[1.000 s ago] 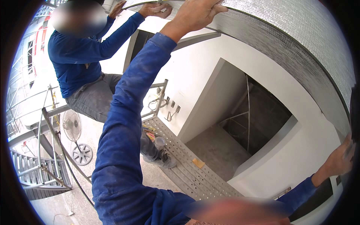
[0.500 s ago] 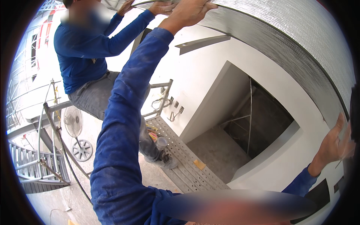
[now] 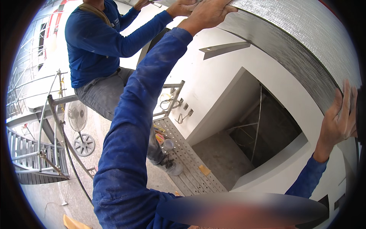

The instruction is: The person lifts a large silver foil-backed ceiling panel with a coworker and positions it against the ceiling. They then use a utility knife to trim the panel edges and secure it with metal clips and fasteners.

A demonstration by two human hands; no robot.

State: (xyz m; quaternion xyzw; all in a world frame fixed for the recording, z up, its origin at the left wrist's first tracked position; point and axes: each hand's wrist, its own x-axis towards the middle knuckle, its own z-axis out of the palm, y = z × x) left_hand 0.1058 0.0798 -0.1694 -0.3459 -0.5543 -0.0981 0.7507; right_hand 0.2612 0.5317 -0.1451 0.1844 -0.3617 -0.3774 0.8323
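A long duct (image 3: 293,32) covered in silver foil stretches overhead, from the top middle to the right rim. Raised high, my left hand (image 3: 209,15) has its fingers closed at the near end of the duct's lower edge. Close beside it, a co-worker's hand (image 3: 183,7) is also up at that end. Over on the right, my right hand (image 3: 339,118) is lifted with fingers stretched upward against the duct's lower side; part of this hand is lost in the dark rim. A grey metal angle bracket (image 3: 225,49) juts from the white wall below the duct.
A co-worker in blue (image 3: 95,42) sits on a scaffold rail (image 3: 65,100) at left. Below runs a perforated metal platform (image 3: 190,168) with a plastic cup (image 3: 168,144) and small items. A wall opening (image 3: 267,122) lies beneath the duct. A standing fan (image 3: 77,114) and metal stairs (image 3: 34,156) are farther left.
The view has shifted, so most things sit slightly farther right. My right hand has risen along the duct's side, fingers now straighter. My left hand stays at the duct's edge.
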